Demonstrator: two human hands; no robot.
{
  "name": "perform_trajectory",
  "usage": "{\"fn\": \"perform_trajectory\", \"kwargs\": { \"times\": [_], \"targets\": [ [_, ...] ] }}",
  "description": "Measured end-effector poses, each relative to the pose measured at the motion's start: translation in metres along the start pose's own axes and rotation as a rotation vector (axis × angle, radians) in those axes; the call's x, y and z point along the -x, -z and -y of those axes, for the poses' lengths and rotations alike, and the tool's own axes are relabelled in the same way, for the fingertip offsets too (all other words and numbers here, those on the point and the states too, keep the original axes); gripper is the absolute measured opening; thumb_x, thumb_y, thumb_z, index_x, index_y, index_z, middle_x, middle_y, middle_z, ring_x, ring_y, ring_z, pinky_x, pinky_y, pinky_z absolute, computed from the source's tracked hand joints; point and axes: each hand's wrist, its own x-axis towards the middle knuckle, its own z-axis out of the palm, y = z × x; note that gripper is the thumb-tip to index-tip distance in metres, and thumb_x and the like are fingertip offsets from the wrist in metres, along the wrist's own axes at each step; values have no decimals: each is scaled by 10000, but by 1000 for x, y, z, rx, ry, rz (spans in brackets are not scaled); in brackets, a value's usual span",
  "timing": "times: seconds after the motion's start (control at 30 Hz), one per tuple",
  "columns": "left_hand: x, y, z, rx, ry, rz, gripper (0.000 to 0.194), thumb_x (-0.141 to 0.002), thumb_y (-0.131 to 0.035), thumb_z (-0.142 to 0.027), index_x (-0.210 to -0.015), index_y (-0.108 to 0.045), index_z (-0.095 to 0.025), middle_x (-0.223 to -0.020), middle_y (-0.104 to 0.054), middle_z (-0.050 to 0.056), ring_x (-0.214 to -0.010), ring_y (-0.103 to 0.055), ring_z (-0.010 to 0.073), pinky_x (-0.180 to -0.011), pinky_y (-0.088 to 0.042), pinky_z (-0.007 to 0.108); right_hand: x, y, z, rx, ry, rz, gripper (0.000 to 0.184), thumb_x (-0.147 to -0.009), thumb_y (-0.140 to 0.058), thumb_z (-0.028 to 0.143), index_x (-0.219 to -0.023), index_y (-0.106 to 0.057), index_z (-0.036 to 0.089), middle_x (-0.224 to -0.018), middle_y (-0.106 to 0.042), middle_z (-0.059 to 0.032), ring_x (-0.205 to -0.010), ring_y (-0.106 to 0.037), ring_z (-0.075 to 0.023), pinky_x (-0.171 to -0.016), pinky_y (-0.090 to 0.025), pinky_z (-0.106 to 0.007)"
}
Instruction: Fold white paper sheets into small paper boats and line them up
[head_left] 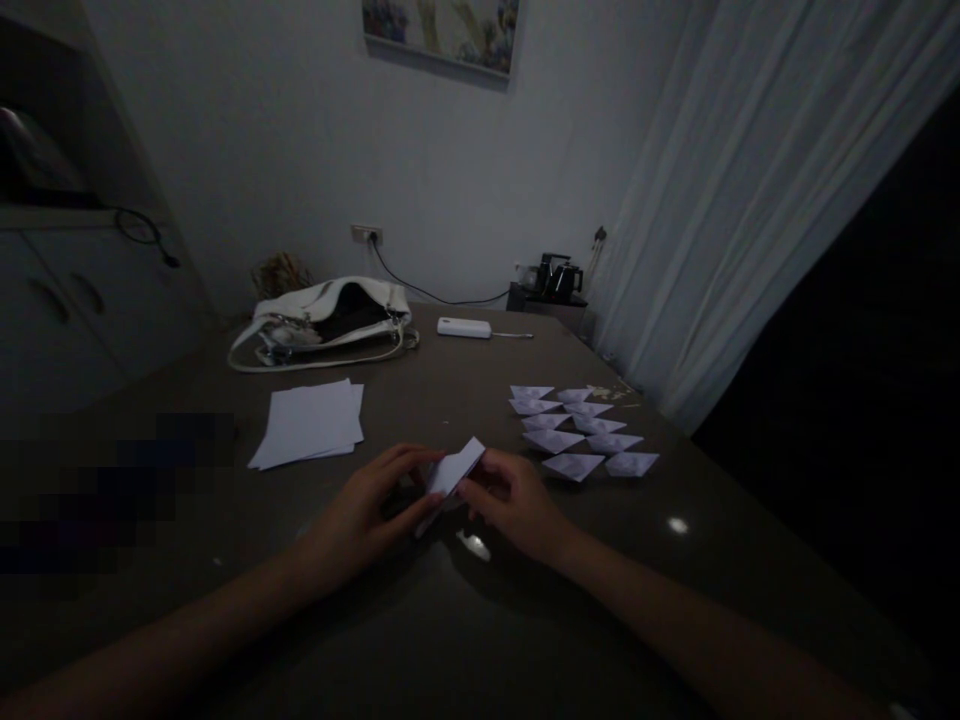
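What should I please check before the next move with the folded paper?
1. Left hand on the folded paper: ok.
2. Right hand on it too: ok.
3. Folds lined up: cannot tell, fingers cover part.
4. Boats in two columns, apart from the sheets: ok.
5. Bag away from both hands: ok.
6. Bright light: not ok, the scene is dim.

Dim, grainy, with small glare spots.

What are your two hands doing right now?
Left hand: fingers closed on the folded paper.
Right hand: fingers closed on the same folded paper.
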Motion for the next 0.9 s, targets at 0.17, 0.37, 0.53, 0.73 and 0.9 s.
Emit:
{"fn": "perform_trajectory", "kwargs": {
  "times": [0.17, 0.37, 0.53, 0.73, 0.9],
  "targets": [
    [1, -2, 6, -12, 18, 8, 354, -860, -549, -259, -1213, -524, -239, -1037, -585, 39, -862, -591, 171, -754, -507, 290, -8, 2, -8, -225, -153, -17, 187, -846, -525, 296, -924, -598, 144, -715, -623, -24, -495, -562, -86, -400, -390, -169],
    [0, -3, 8, -15, 2, 43, 355, -842, -575, -264, -1196, -574, -241, -1015, -631, 33, -858, -614, 175, -739, -507, 281, -10, 4, -18, -298, -199, 35, 148, -822, -574, 279, -900, -585, 154, -633, -593, 11, -442, -517, -74, -409, -403, -184],
    [0, 0, 2, -20, -12, 70, 313, -848, -571, -296, -1152, -618, -238, -976, -662, 40, -857, -626, 190, -739, -508, 291, -7, 1, -14, -277, -115, 63, 196, -721, -684, 241, -880, -606, 155, -748, -645, -15, -606, -598, -117, -537, -469, -231],
    [3, 0, 2, -57, -37, 83, 279, -820, -621, -308, -1088, -624, -233, -925, -655, 26, -820, -613, 183, -721, -499, 292, -8, -1, -15, -297, -160, 75, 195, -661, -709, 158, -817, -592, 149, -788, -657, -19, -637, -608, -115, -546, -476, -221],
    [4, -3, 6, -146, -93, 94, 359, -797, -655, -318, -1139, -586, -236, -920, -647, 28, -822, -603, 189, -727, -487, 306, -8, 0, -17, -281, -254, 127, 357, -632, -654, 28, -930, -517, 171, -686, -610, 37, -477, -530, -69, -383, -404, -145]
  ]
}}
